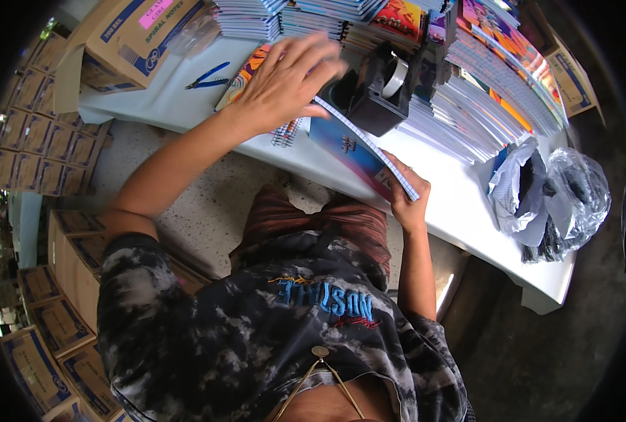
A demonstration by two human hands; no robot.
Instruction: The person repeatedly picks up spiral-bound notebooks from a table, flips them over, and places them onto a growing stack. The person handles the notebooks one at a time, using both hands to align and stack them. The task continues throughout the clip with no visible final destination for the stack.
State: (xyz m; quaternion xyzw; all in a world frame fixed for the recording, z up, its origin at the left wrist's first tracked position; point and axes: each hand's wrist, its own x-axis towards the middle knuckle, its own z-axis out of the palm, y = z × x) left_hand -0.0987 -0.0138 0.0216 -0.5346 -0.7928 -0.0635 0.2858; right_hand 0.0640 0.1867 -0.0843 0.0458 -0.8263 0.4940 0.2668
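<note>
My right hand point(409, 195) grips the lower right end of a notebook point(353, 160), which stands on its edge with its pages side up and a blue-and-red cover toward me. Over the notebook's upper left end hovers my left hand point(285, 83), fingers spread and slightly blurred; its thumb is close to the page edge, and contact is hard to tell. Just beyond the notebook sits a black tape dispenser point(380, 98) with a roll of clear tape. A colourful spiral notebook point(246, 76) lies partly under my left hand, and blue-handled pliers point(209, 77) rest to its left.
Stacks of notebooks point(478, 105) line the far right of the white table point(460, 204), with more stacks point(249, 17) at the back. Crumpled clear plastic bags point(548, 193) lie at the right end. An open carton point(126, 49) stands far left; cartons point(52, 309) pile on the floor.
</note>
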